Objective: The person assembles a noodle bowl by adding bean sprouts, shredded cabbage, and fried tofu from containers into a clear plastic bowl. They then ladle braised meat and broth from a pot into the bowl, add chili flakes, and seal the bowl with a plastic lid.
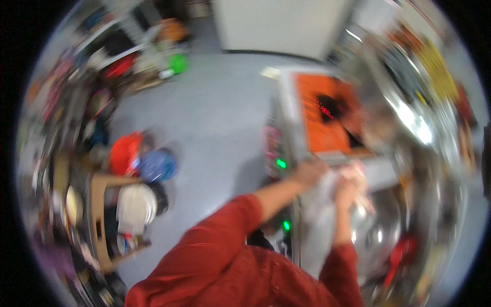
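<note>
Both my arms, in red sleeves, reach forward to the right over a metal counter. My right hand is closed on a crumpled pale pink-and-white cloth at the counter's edge near a metal basin. Close by on its left, my left hand rests at the near edge of a unit with an orange panel. Its fingers are smeared by motion. A dark patch with a lit red display sits on that panel.
Beyond the panel rises a large shiny metal vessel. A red utensil lies by the basin. Green lights glow on the counter's left side. Across the grey floor stand a red bag, a blue tub and a cardboard box.
</note>
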`<state>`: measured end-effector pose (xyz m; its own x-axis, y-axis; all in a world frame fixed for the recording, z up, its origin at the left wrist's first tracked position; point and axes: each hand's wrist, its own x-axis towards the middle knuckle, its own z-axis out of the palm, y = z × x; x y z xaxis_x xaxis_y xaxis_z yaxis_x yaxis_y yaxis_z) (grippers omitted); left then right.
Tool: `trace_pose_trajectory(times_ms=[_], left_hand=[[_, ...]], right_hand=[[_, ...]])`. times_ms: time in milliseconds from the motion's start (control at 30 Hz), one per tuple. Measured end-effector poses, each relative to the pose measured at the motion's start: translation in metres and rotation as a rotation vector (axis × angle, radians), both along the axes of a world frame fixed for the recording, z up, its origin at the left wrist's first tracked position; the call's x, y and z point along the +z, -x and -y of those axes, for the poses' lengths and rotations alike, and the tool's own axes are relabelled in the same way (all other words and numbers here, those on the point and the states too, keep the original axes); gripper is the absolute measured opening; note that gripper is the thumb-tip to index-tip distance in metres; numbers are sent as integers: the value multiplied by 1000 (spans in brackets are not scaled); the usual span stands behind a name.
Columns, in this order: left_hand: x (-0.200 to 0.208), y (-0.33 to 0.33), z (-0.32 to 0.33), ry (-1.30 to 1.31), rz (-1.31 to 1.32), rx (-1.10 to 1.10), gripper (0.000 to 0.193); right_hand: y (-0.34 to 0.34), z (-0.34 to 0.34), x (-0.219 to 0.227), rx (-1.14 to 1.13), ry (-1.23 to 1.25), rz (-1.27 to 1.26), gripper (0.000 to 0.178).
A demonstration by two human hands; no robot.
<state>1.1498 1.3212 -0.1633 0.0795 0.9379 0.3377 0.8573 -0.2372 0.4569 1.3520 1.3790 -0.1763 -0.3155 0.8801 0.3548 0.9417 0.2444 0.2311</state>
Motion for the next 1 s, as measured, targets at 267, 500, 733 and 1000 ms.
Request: trace_pose_trajectory(times_ms=[267, 500, 733, 1000], left_hand=[[45, 20, 2, -127, -127, -141, 27], [36, 20, 3, -183, -239, -107, 30], [43, 20, -5, -21, -321, -114, 30], [81, -28, 16, -206, -288, -431, 27]], right_hand=[[76, 163, 73, 98, 335, -717, 57], [13, 135, 85, -340, 546, -531, 56], [-42, 268, 75, -416, 517, -513, 60], [-194, 349, 74, -1069, 389, -390, 45]])
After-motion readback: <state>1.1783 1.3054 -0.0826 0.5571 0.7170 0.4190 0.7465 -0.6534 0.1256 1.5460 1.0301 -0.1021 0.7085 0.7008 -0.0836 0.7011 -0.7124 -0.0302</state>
